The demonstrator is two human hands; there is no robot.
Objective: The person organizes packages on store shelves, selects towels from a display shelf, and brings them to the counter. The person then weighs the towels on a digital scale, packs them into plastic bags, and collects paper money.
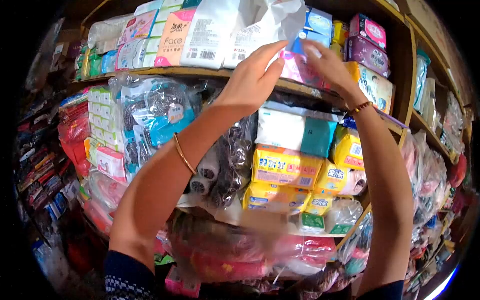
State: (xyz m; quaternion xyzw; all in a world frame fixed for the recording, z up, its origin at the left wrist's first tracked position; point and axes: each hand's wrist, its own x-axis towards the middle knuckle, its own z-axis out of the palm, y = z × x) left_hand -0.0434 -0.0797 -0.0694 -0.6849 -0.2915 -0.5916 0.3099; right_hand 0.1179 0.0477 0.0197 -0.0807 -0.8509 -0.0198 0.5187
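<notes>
Reaching hands, head view: we have both up at the upper shelf (165,70), just beside each other.
Left hand (250,82): fingers stretched out, lying close together, thumb apart below them; overlaps the right-hand white pack (245,37). We can't tell if it touches.
Right hand (330,70): motion-blurred, in front of a pink pack (295,71); we can't tell whether the fingers pinch anything.
White pack: upright on the upper shelf, barcode facing us, right of the orange-and-pink Face pack (172,37).
Bangle (184,157): gold-coloured, on our left forearm.
Beaded bracelet (361,107): on our right wrist.
Shelf below: we see a white-and-teal pack (285,132) on top of stacked yellow packs (285,167), dark plastic bag (237,155) to their left.
</notes>
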